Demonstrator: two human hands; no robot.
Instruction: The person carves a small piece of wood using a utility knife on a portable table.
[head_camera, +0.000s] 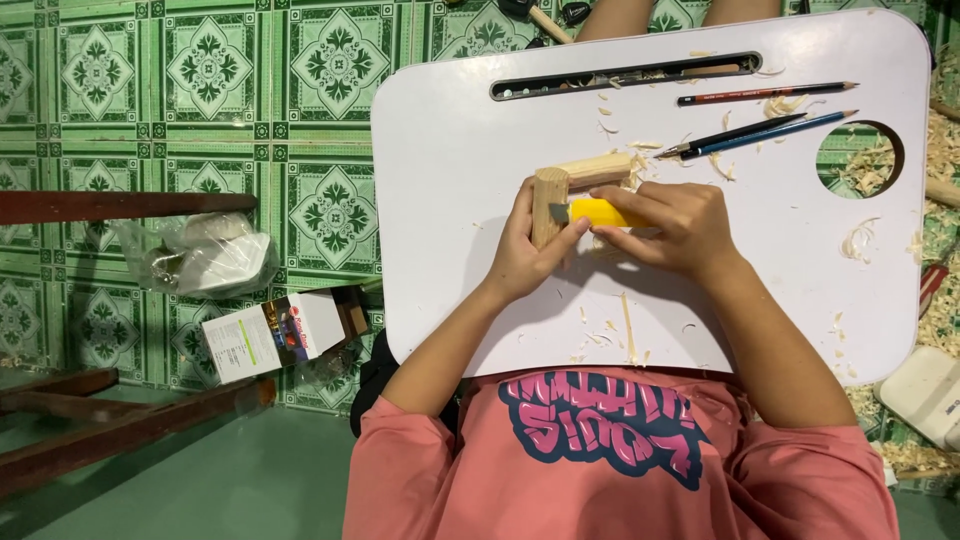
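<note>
Carving is the step in hand, by the look of it: a pale wooden piece (565, 190), L-shaped with one limb upright and one lying to the right, is gripped by the left hand (528, 250), whose fingers are closed around the upright limb at the middle of the white lap desk (450, 150). A yellow-handled knife (597, 212) is held in the closed right hand (672, 228), and its short blade is laid against the wood just beside the left thumb. The next cut is judged to call for a short, controlled stroke, since the thumb sits so close to the edge.

Wood shavings (630, 155) are scattered over the desk around the work and thicker on the floor at the right. Three pencils are laid at the far right of the desk: a red pencil (765, 94), a black pencil (740, 134) and a blue pencil (785, 130).

As for containers, a long slot (540, 88) along the far edge is seen to hold a few shavings, and through the round cup hole (835, 160) at the right only shavings below are shown. On the green tiled floor (200, 90) at the left, an opened cardboard box (285, 335) is lying on its side; its contents cannot be told. A crumpled clear plastic bag (205, 255) is lying beyond it.
</note>
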